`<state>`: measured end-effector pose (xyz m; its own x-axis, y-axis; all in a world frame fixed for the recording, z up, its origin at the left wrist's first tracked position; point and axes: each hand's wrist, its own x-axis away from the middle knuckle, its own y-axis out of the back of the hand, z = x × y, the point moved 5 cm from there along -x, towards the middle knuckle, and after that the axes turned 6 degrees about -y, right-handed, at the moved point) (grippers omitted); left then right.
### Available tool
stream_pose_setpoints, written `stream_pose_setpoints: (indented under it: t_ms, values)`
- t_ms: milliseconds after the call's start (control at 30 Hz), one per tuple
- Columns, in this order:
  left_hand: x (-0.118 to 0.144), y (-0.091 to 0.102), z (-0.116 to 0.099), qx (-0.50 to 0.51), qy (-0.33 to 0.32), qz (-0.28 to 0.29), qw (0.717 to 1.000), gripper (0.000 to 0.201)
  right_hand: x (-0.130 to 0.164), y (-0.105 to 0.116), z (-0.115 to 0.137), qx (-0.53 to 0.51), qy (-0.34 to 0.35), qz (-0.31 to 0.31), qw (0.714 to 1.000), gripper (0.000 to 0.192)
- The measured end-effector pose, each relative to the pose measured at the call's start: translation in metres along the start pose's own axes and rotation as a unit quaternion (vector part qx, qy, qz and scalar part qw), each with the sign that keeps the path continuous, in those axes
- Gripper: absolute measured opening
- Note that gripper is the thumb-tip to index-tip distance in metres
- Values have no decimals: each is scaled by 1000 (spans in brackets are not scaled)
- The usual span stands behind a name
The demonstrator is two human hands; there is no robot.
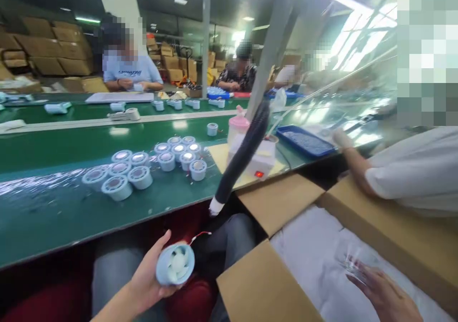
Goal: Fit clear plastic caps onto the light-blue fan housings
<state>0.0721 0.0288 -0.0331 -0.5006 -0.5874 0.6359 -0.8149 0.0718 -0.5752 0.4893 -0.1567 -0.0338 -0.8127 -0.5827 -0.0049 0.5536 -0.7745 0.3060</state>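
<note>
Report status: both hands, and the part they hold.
Left hand grips blue fan housing. Right hand reaches into open carton, on white liner. Nothing blocking.

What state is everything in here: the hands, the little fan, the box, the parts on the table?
left hand: closed around the fan part
fan part: held above the lap, blades facing up, red wire trailing
right hand: open, fingers on clear plastic in the box
cardboard box: flaps open, white lining inside
round parts: clustered on the green table
white device: red light lit
</note>
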Motion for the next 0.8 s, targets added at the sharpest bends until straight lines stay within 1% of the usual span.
stream_pose_setpoints:
  t_ms: [33,67,100,133,167,200,233,267,300,333,400,433,467,500,567,600,633,667,700,733,767,800]
  values:
    - [0,0,0,-15,8,10,1000,41,15,-24,4,30,31,53,998,32]
    - [-1,0,1,-32,14,33,999,46,35,-52,14,63,83,125,987,28]
    - [-1,-1,2,-53,21,65,996,52,58,-81,30,91,168,204,960,26]
    - [-2,-2,3,-75,26,95,992,57,84,-111,47,126,244,293,916,31]
    - [-1,-2,3,-96,30,121,988,61,107,-136,66,145,320,330,876,41]
    - [0,-2,4,-122,33,139,982,64,128,-158,83,166,379,356,838,48]
    - [2,-2,3,-161,28,151,975,66,143,-177,98,188,415,363,813,54]
    - [4,-2,2,-210,18,157,965,66,154,-193,110,198,443,358,798,56]
    - [7,-1,0,-261,4,159,952,65,161,-206,120,212,459,346,790,57]
    - [11,0,-2,-308,-10,157,938,61,165,-218,126,227,468,333,786,57]
    - [19,1,-8,-369,-39,146,917,47,166,-236,131,261,471,321,779,57]
    - [24,1,-12,-404,-70,141,901,39,165,-243,131,276,466,327,774,56]
    - [29,1,-16,-454,-111,134,874,32,164,-249,130,288,459,342,768,53]
    - [34,0,-21,-522,-159,125,828,26,162,-255,129,295,450,362,761,49]
    - [43,-4,-26,-658,-241,98,707,21,161,-263,128,295,429,415,746,39]
    - [46,-5,-27,-700,-266,82,658,21,161,-265,129,289,415,447,738,35]
    - [48,-5,-27,-718,-279,65,635,21,161,-267,130,278,394,481,732,30]
    - [49,-5,-27,-718,-291,53,630,20,161,-269,131,262,366,515,729,23]
    - [50,-4,-28,-705,-308,44,638,19,160,-270,132,241,333,544,732,16]
    - [51,-4,-29,-683,-327,38,652,18,160,-270,133,218,297,562,740,8]
    - [51,-2,-30,-658,-344,33,669,19,158,-271,134,196,263,570,754,6]
    - [50,0,-31,-632,-359,28,686,23,156,-271,134,177,233,566,771,10]
